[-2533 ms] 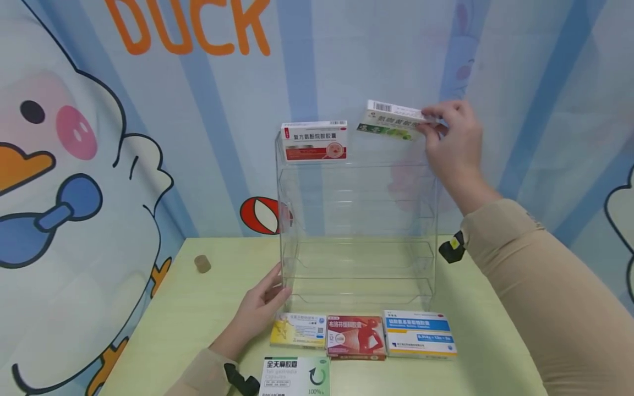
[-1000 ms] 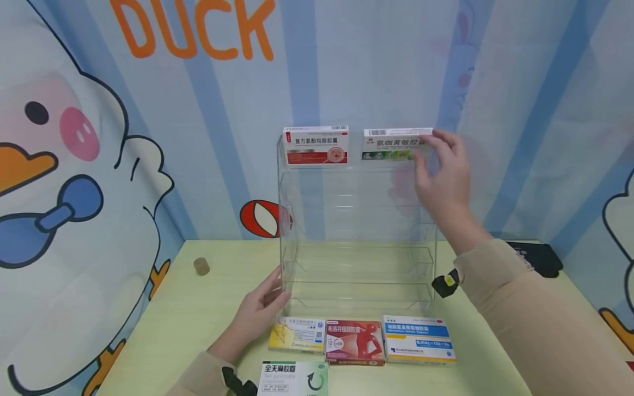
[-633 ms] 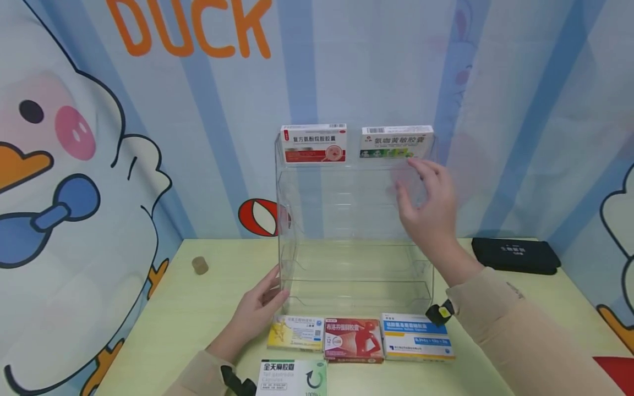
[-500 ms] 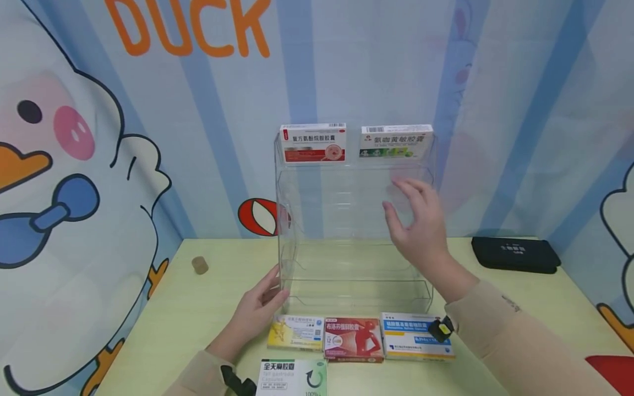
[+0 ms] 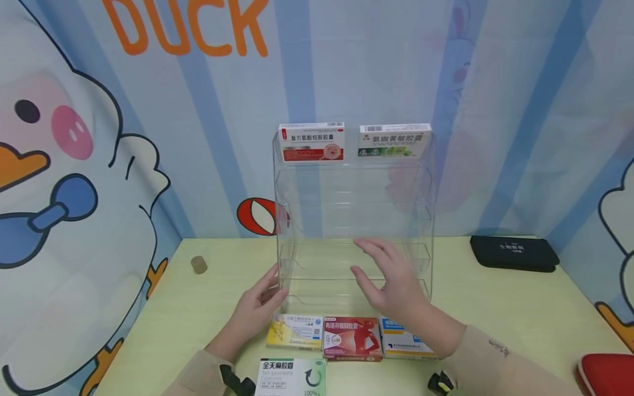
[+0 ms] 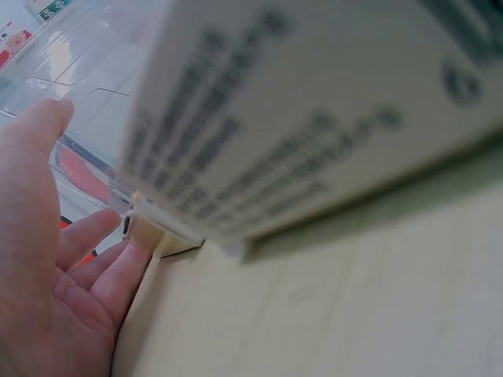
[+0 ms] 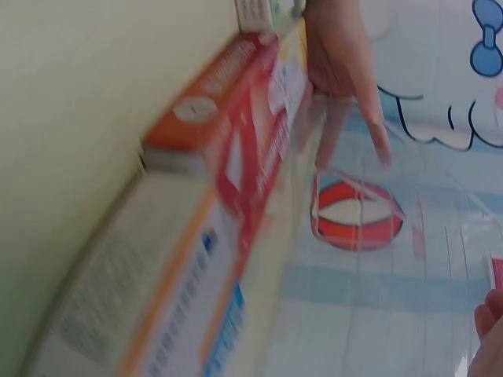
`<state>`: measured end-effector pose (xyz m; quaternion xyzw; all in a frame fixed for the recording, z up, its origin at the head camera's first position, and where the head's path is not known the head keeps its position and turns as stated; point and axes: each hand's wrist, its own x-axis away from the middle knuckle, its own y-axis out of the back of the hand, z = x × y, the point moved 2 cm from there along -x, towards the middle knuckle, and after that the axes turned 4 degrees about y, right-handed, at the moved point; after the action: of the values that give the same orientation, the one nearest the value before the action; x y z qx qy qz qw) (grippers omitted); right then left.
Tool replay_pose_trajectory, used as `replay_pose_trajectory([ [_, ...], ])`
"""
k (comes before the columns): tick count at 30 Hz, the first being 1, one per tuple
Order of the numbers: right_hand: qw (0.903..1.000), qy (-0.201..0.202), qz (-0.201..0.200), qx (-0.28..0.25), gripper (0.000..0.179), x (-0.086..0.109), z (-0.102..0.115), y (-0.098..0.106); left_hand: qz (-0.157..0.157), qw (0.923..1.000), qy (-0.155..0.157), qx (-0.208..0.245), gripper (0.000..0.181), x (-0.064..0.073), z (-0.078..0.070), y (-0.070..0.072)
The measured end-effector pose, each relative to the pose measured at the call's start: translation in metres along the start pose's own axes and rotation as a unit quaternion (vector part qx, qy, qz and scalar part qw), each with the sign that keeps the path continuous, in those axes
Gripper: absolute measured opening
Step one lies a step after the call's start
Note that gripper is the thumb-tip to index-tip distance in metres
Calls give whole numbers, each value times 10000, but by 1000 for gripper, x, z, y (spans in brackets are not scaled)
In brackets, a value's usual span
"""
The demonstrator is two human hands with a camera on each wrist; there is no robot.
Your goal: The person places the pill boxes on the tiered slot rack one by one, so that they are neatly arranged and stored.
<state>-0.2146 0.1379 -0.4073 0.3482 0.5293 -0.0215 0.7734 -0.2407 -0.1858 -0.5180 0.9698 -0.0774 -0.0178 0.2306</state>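
A clear tiered display rack stands on the table. My left hand holds its lower left side edge, thumb at the front and fingers along the outer side. In front of the rack's lower tiers my right hand hovers with spread fingers, holding nothing. On the top tier sit a red-and-white medicine box and a green-and-white medicine box. Before the rack lie a yellow-and-white box, a red box and a blue-and-white box, the last partly hidden by my right arm.
A green-and-white capsule box lies nearest me, cut off by the frame's bottom. A black pouch is at the back right, a red case at the front right. A small brown cylinder stands at the left. A printed curtain hangs behind.
My right hand tilted the green-and-white box onto the top tier's right side, let go of it, then came down past the rack's front. My left hand has stayed at the rack's side.
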Motion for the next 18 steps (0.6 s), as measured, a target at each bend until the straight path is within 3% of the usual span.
replay_pose_trajectory([
  [5, 9963, -310, 636, -485, 63, 20, 19, -15, 14, 10000, -68, -5, 73, -1, 0, -1],
  [11, 9867, -666, 1335, -641, 68, 41, 37, -33, -16, 9999, -104, -33, 73, -1, 1, -1],
  [18, 9793, -832, 1592, -930, 67, 55, 54, -45, -23, 9996, -277, -65, 72, 0, -3, 1],
])
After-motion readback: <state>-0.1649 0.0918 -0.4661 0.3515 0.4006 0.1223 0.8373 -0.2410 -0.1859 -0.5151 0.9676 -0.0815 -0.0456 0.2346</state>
